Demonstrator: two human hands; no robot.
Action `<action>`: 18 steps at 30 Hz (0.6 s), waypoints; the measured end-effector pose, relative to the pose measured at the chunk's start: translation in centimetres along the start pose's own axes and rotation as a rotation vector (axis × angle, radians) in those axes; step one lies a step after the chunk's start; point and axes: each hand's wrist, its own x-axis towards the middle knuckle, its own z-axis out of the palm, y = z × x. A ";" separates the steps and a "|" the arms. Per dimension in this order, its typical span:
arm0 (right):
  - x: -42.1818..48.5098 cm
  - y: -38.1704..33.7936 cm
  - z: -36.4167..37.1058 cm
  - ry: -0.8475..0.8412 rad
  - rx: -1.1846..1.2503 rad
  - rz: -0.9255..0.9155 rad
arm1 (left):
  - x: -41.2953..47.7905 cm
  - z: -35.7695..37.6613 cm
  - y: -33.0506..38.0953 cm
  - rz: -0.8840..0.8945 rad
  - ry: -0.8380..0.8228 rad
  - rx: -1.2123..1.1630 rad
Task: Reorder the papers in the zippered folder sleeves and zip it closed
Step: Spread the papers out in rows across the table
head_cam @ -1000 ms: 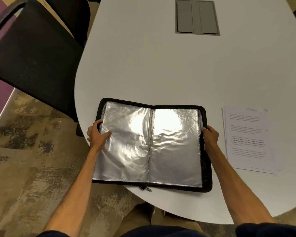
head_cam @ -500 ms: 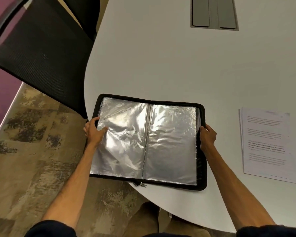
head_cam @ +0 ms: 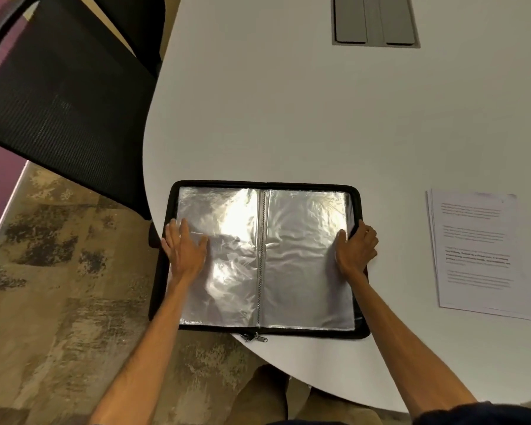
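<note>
The left hand (head_cam: 186, 251) lies flat, fingers straight, on a crinkled, shiny plastic sleeve (head_cam: 227, 277); the right hand (head_cam: 356, 250) grips the black fabric rim of the folder (head_cam: 319, 332). The folder lies open on the smooth white surface (head_cam: 288, 118) — its left side overhangs the rounded edge. Printed papers (head_cam: 475, 256) are stacked well apart on the right — the surface stretches wide beyond.

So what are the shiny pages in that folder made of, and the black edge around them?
The shiny pages look like thin clear plastic: glossy, wrinkled, and throwing bright glare from the light. The black edge looks like woven fabric, matte with no shine, though the picture is too soft to be sure.
</note>
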 end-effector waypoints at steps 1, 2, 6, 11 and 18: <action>-0.3 0.3 0.1 -0.003 -0.014 -0.021 | -0.6 0.5 1.0 0.028 0.027 0.022; -0.5 0.5 0.2 -0.008 -0.021 -0.031 | -1.3 0.9 2.0 0.045 0.050 0.034; -0.6 1.1 -0.4 -0.031 -0.031 -0.059 | -3.2 2.7 5.6 0.103 0.100 0.028; -0.3 2.4 -2.3 -0.006 0.026 -0.080 | -4.5 4.9 8.9 0.150 0.117 -0.012; 1.9 6.1 -6.6 0.037 0.132 -0.035 | -7.2 8.9 14.4 0.364 0.025 0.017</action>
